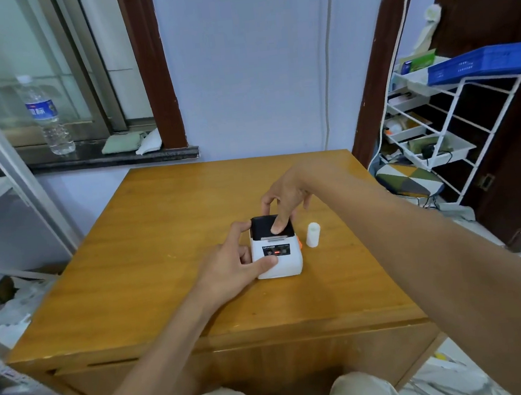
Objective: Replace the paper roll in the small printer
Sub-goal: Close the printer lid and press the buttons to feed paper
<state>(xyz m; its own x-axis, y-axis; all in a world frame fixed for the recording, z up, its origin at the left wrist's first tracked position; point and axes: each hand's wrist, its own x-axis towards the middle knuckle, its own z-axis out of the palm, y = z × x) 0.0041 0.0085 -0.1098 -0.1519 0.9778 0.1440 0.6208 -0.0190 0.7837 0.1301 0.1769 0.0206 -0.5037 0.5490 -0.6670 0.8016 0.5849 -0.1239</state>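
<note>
A small white printer (287, 263) with a black lid and a red-lit button stands in the middle of the wooden table (151, 273). My left hand (232, 263) grips its left side, thumb on the front face and a finger on the lid's left edge. From behind, my right hand (285, 199) reaches over it, with one finger pressing on the black lid and the thumb at the lid's back. A white paper roll (313, 235) stands upright on the table just right of the printer, untouched. An orange tab shows at the printer's right side.
A water bottle (46, 115) and a folded cloth sit on the window sill at the back left. A white wire rack (458, 131) with trays and a blue crate stands at the right. My knees are under the table's near edge.
</note>
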